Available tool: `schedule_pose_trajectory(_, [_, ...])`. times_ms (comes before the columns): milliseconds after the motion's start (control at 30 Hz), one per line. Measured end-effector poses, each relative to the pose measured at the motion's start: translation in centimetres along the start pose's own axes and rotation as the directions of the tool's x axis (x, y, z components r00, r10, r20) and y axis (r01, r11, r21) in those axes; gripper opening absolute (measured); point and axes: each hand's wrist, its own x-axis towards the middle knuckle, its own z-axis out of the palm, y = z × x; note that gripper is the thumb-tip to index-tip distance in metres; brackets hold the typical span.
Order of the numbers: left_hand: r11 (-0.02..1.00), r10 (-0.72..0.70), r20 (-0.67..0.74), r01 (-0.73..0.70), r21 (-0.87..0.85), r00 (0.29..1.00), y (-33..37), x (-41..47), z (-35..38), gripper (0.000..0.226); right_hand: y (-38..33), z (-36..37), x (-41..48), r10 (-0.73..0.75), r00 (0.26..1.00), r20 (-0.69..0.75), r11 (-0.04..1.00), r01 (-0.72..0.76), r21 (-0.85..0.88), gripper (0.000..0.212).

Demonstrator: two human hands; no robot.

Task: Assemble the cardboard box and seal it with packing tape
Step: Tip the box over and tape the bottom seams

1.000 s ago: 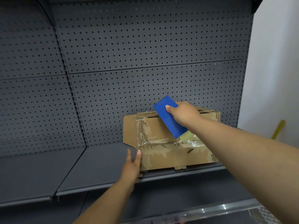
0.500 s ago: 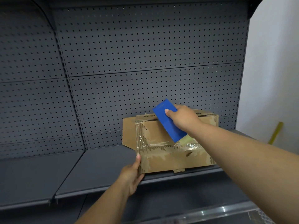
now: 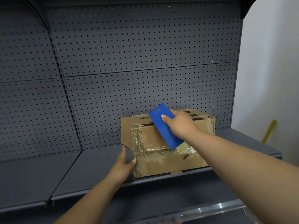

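A worn cardboard box (image 3: 169,162) stands on the grey metal shelf (image 3: 97,168), its front face crossed by clear packing tape (image 3: 150,149). My right hand (image 3: 181,126) grips a blue flat scraper (image 3: 163,126), whose lower felt edge presses on the tape at the box front. My left hand (image 3: 124,164) rests with spread fingers at the box's lower left corner, thumb touching the front edge. A loose side flap (image 3: 126,133) sticks out on the box's left.
A grey pegboard back panel (image 3: 145,70) rises behind the shelf. A white wall (image 3: 271,78) and a yellow stick (image 3: 269,131) lie to the right. A shiny rail (image 3: 218,209) runs below the shelf front.
My left hand has shifted from flat against the box's left front edge to cupping the lower left corner. The scraper has stayed at about the same spot on the tape.
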Motion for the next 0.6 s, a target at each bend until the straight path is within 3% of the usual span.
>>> schedule_pose_trajectory(100, [0.971, 0.148, 0.05, -0.136, -0.197, 0.988, 0.3, -0.9, 3.0, 0.067, 0.0, 0.3, -0.3, 0.018, 1.0, 0.0, 1.0, -0.018, 0.025, 0.037])
schedule_pose_trajectory(200, [0.914, 0.158, -0.053, -0.166, -0.369, 0.986, 0.1, -0.3, 4.7, 0.06, 0.1, 0.4, -0.7, 0.019, 1.0, 0.008, 0.999, -0.02, 0.036, 0.033])
schedule_pose_trajectory(300, [0.945, 0.158, -0.129, -0.188, -0.268, 0.979, 0.5, -0.1, 5.4, 0.062, 0.1, 0.5, -0.9, 0.027, 1.0, 0.0, 0.999, -0.027, 0.032, 0.032])
schedule_pose_trajectory(433, [0.989, 0.087, -0.236, -0.112, -0.098, 0.968, 1.1, 0.6, 4.9, 0.073, 0.0, 0.7, -1.2, 0.034, 0.999, 0.008, 0.999, -0.035, 0.032, 0.034])
schedule_pose_trajectory(533, [0.962, 0.26, -0.389, -0.273, 0.022, 0.884, 3.5, 1.6, 3.7, 0.073, -0.1, 0.7, -1.5, 0.033, 0.999, 0.005, 0.998, -0.033, 0.048, 0.034])
schedule_pose_trajectory(600, [0.922, 0.387, -0.392, -0.355, 0.154, 0.835, 4.7, 2.4, 3.0, 0.061, 0.0, 0.6, -1.6, 0.044, 0.999, 0.0, 0.997, -0.044, 0.057, 0.035])
